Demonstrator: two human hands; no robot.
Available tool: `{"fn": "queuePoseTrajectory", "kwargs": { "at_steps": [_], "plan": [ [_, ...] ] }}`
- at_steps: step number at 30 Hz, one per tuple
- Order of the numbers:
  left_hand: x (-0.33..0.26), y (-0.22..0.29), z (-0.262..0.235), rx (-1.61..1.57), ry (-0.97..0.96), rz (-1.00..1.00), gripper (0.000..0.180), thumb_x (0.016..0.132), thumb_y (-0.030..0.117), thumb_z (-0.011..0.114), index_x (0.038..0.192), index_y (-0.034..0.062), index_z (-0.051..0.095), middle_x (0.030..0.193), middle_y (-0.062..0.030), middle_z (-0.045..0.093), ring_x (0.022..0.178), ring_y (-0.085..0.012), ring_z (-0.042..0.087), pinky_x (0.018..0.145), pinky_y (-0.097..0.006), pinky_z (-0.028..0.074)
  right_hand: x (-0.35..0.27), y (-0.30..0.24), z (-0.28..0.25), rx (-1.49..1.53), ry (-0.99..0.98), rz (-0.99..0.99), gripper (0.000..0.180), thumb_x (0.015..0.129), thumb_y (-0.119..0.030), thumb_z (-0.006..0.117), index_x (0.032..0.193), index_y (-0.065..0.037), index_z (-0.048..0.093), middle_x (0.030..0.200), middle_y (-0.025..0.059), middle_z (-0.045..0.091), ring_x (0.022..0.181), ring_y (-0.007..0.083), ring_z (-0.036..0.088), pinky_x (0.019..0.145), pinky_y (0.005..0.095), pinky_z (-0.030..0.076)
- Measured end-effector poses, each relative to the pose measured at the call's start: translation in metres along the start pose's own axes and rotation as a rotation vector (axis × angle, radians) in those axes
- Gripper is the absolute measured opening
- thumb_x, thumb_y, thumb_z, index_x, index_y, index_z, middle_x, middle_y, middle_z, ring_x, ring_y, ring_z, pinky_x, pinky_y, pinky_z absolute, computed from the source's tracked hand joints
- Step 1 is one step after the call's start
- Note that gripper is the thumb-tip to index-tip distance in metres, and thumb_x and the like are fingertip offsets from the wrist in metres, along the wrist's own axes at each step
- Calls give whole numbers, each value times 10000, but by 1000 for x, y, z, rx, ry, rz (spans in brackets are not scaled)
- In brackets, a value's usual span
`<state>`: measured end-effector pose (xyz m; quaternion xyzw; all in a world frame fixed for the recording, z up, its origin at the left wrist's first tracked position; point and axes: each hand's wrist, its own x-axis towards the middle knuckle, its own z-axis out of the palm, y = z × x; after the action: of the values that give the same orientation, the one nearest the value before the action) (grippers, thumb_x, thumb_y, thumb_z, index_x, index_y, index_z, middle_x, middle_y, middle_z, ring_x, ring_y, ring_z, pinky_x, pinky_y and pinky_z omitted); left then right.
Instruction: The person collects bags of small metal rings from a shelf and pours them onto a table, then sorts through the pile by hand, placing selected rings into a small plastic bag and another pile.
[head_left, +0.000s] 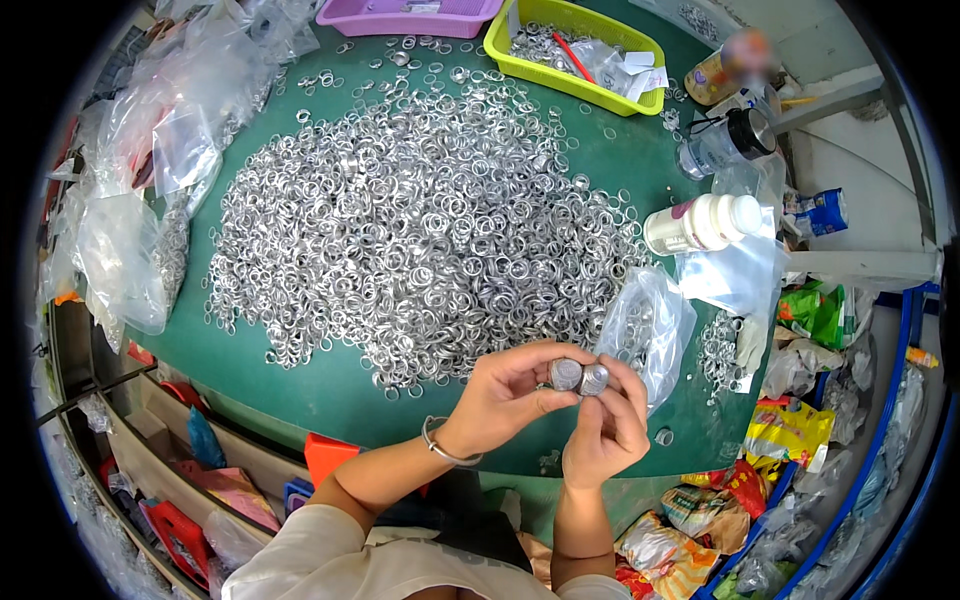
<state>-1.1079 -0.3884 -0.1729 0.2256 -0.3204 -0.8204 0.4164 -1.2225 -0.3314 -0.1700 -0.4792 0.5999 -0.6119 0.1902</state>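
Observation:
Close to the table's front edge, my left hand (500, 392) pinches a silver ring (565, 375), its broad, round face turned up. My right hand (610, 430) is closed on a second silver ring (593, 380), held right beside the first; its exact shape is partly hidden by the fingers. Just beyond both hands spreads a large heap of silver rings (420, 230) on the green table (310, 395). A clear plastic bag (660, 320) with rings in it lies beyond my right hand.
Clear bags (150, 150) pile along the left side. At the back are a purple basket (410, 18) and a yellow-green basket (510, 55) holding small parts. A white bottle (700, 222) and a clear bottle (715, 150) are on the right. Single rings (664, 437) lie near the front edge.

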Motion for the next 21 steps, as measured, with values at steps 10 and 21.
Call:
{"fn": "queuePoseTrajectory", "kwargs": {
  "at_steps": [10, 21],
  "plan": [
    [-2, -2, 1, -45, 1, 44, 316, 828, 1, 645, 1132, -47, 574, 1044, -97, 606, 950, -136, 584, 833, -278, 486, -1, -1, 7, 132, 24, 24, 115, 745, 125, 628, 852, 84, 615, 1059, 229, 603, 982, 362, 627, 832, 397, 532],
    [-7, -14, -1, 167, 37, -120, 338, 882, 158, 605, 1152, -41, 562, 814, -36, 607, 733, -89, 545, 698, -227, 441, -4, 15, -30, 26, 224, 89, 106, 771, 110, 607, 864, 72, 573, 1129, 210, 562, 1013, 277, 588, 831, 334, 488]
  ]
}}
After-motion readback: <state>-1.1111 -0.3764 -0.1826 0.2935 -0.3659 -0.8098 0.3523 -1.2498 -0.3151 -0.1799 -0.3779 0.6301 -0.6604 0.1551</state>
